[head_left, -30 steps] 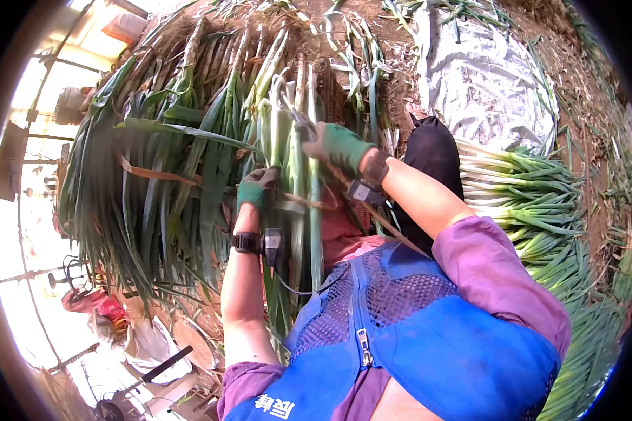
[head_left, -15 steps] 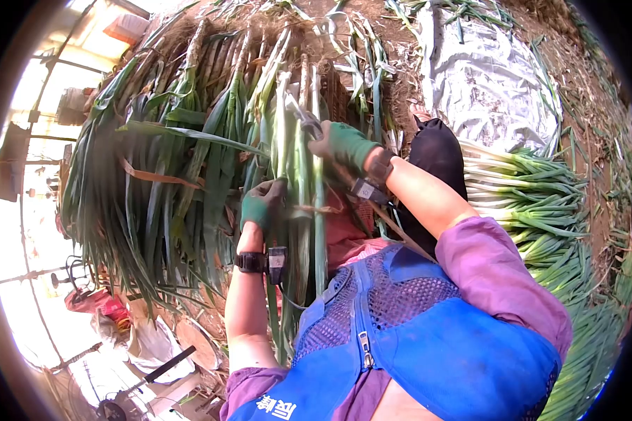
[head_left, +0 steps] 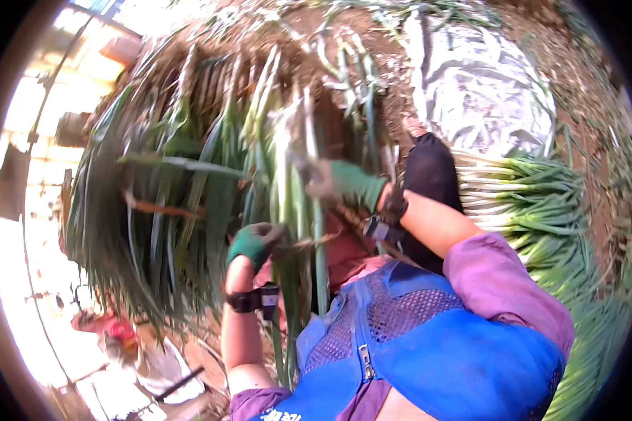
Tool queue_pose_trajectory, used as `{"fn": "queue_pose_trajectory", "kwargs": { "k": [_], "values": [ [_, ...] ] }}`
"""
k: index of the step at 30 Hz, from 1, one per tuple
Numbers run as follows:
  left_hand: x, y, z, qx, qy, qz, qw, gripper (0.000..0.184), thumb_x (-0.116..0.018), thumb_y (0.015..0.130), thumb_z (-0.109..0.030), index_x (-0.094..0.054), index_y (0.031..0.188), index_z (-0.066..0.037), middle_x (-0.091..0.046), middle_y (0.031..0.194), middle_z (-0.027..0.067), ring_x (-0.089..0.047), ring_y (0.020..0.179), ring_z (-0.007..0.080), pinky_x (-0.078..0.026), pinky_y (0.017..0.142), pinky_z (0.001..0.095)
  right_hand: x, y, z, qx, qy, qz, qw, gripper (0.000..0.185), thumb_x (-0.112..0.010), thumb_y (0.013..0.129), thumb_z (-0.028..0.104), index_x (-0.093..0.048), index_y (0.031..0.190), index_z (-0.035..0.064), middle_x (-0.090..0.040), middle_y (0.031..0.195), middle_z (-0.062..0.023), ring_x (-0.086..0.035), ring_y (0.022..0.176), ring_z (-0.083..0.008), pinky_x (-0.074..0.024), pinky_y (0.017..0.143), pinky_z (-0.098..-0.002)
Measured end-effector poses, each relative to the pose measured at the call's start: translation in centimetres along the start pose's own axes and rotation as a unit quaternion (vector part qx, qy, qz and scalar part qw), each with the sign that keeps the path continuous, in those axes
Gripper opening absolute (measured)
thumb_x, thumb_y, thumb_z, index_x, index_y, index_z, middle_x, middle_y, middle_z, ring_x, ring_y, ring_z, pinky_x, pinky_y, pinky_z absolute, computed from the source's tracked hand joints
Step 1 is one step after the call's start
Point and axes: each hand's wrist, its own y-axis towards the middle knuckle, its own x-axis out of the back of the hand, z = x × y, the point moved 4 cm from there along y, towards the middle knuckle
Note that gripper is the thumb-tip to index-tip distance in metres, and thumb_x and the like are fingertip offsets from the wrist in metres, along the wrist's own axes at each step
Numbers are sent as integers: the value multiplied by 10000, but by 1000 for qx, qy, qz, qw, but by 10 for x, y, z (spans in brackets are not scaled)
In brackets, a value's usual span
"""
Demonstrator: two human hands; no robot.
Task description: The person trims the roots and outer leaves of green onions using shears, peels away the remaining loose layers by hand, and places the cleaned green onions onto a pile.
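My left hand (head_left: 257, 244), in a green glove with dark grey fingers, is closed on the green part of a large green onion (head_left: 282, 175). The onion's pale stalk runs up from there, and long leaves hang below the hand. Beside the upper stalk, my right hand (head_left: 333, 181) has its gloved fingers curled. They are smeared by motion, and whatever is in them cannot be made out. A thin brownish strip (head_left: 314, 242) crosses the stalks just right of my left hand. Other unpeeled green onions (head_left: 211, 154) lie in a thick pile to the left.
Pale, cleaned green onions (head_left: 523, 186) lie in rows at the right, beside my dark-clothed leg (head_left: 432, 168). Beyond is a white sheet (head_left: 481, 84) on soil strewn with leaf scraps. Bags (head_left: 112, 330) and a dark bar (head_left: 180, 384) stand at lower left.
Both hands sit lower in the view, the left one most, while the scene also shifts slightly with the head. The right hand stays beside the stalk and is now more blurred.
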Motion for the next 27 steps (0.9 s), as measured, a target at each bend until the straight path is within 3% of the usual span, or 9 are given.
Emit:
{"fn": "queue_pose_trajectory", "kwargs": {
  "k": [2, 4, 6, 9, 13, 18, 22, 25, 27],
  "values": [
    [37, 38, -1, -79, -15, -113, 990, 342, -742, 877, -271, -718, 1099, -11, -736, 912, 46, -650, 798, 116, -528, 725, 286, -10, -18, -6, -8, -12, 23, 1000, 605, -683, 823, 447, -593, 1244, 23, -697, 998, -210, -685, 913, -311, -523, 824, -412],
    [78, 78, -28, -146, -7, -194, 970, 362, -713, 893, -248, -681, 1164, -10, -738, 1003, 92, -669, 858, 141, -536, 792, 298, -1, -49, 14, -26, 26, 13, 999, 556, -666, 790, 472, -631, 1095, 8, -689, 966, -252, -678, 929, -371, -517, 825, -441],
    [122, 156, -12, -229, -24, -277, 933, 370, -709, 876, -282, -674, 1163, -50, -731, 908, 107, -672, 818, 192, -533, 762, 350, 2, -67, 15, -51, 40, 15, 998, 543, -666, 797, 462, -623, 1093, 9, -684, 946, -244, -676, 922, -368, -511, 812, -432],
    [156, 188, -50, -165, 252, -432, 850, 661, -746, 786, -399, -572, 1319, -50, -632, 1229, 216, -639, 1080, 368, -504, 935, 451, -3, -79, -10, -60, 41, 11, 997, 531, -663, 809, 455, -612, 1084, 4, -686, 928, -240, -671, 917, -384, -507, 799, -436],
    [144, 223, -55, 31, 300, -343, 890, 833, -767, 780, -431, -407, 1436, -66, -571, 1332, 201, -563, 1229, 380, -474, 1024, 453, 0, -78, -29, -84, 51, -49, 994, 551, -664, 814, 458, -603, 1077, -22, -684, 923, -253, -672, 918, -394, -509, 798, -441],
    [140, 220, -49, 26, 321, -331, 887, 716, -841, 667, -456, -599, 1191, -34, -649, 1232, 232, -639, 1114, 406, -539, 912, 469, -4, -67, -34, -101, 47, -62, 992, 582, -674, 809, 469, -603, 1092, -34, -686, 930, -264, -676, 929, -392, -513, 806, -429],
    [162, 310, 56, -51, 14, -232, 971, 359, -616, 874, -383, -663, 951, -36, -688, 863, 183, -638, 753, 318, -524, 672, 417, -4, -65, -32, -99, 52, -39, 993, 622, -674, 810, 498, -599, 1124, -33, -686, 985, -269, -672, 961, -395, -508, 832, -431],
    [135, 329, 93, -12, -482, -101, 870, 402, -499, 956, -403, -677, 933, -43, -683, 763, 138, -623, 630, 294, -520, 605, 401, -4, -64, -37, -95, 47, -65, 992, 648, -667, 814, 517, -596, 1144, -36, -677, 1038, -281, -661, 1001, -401, -498, 862, -437],
    [120, 287, 80, 109, -522, -48, 844, 488, -473, 946, -483, -682, 965, -42, -696, 844, 161, -646, 737, 347, -532, 731, 445, -2, -62, -42, -94, 48, -70, 992, 664, -657, 818, 528, -592, 1155, -40, -669, 1059, -289, -652, 1026, -407, -494, 881, -434]
  ]
}}
